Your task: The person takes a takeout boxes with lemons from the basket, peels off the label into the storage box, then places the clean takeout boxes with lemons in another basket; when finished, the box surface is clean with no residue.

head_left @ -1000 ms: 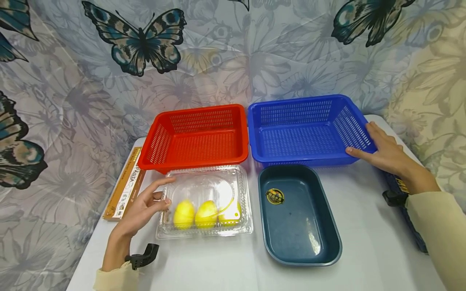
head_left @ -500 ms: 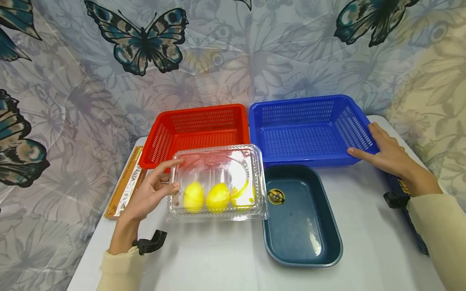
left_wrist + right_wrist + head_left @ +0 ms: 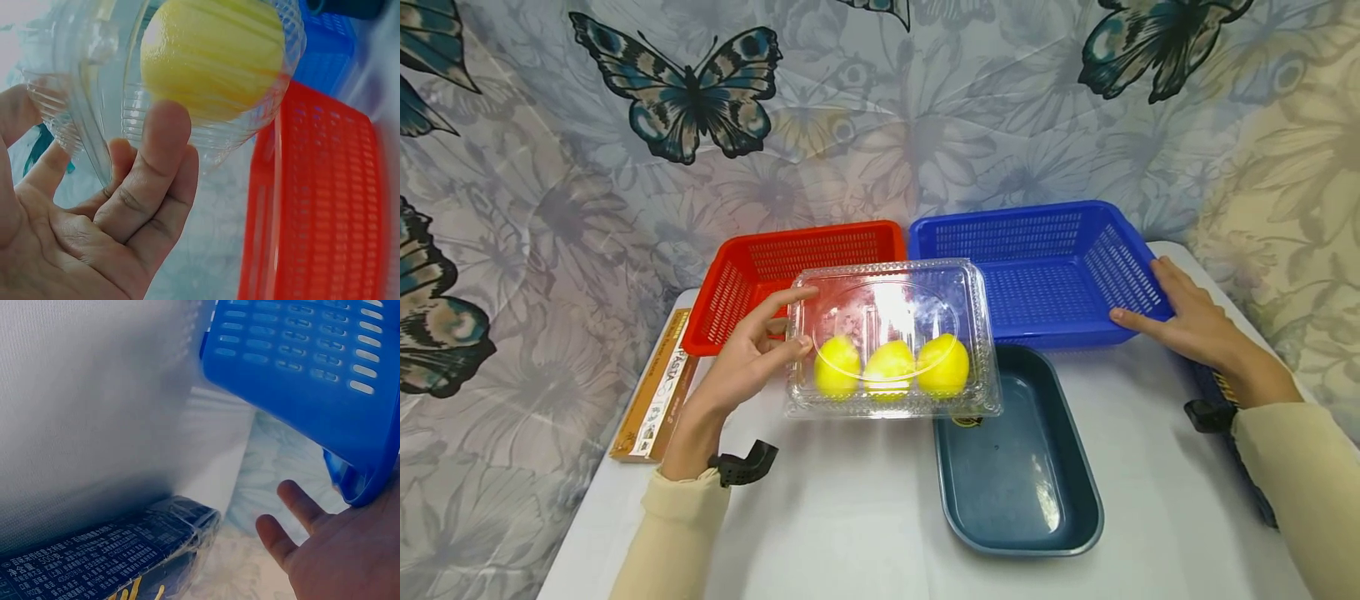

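My left hand point(image 3: 741, 367) grips the left edge of a clear plastic clamshell container point(image 3: 887, 304), thumb on the near side and fingers spread along the edge. Inside it lie three yellow lemons point(image 3: 943, 367), along its near side. The container hangs above the table, over the red basket's front rim and the teal tub's far end. One lemon point(image 3: 212, 59) shows large through the plastic in the left wrist view. My right hand point(image 3: 1202, 325) holds the blue basket point(image 3: 1030, 337) at its front right corner, two fingers point(image 3: 275, 540) extended free of the rim.
A red basket point(image 3: 730, 304) stands left of the blue one, partly hidden by the container. In front is a teal tub point(image 3: 1000, 492). A brown pasta box point(image 3: 655, 387) lies far left, and a dark printed package point(image 3: 119, 550) lies under the right forearm. Patterned fabric hangs behind.
My left hand has lifted the container off the table and carried it right and away from me. The lemon on the right has shifted inside. My right hand stays on the blue basket.
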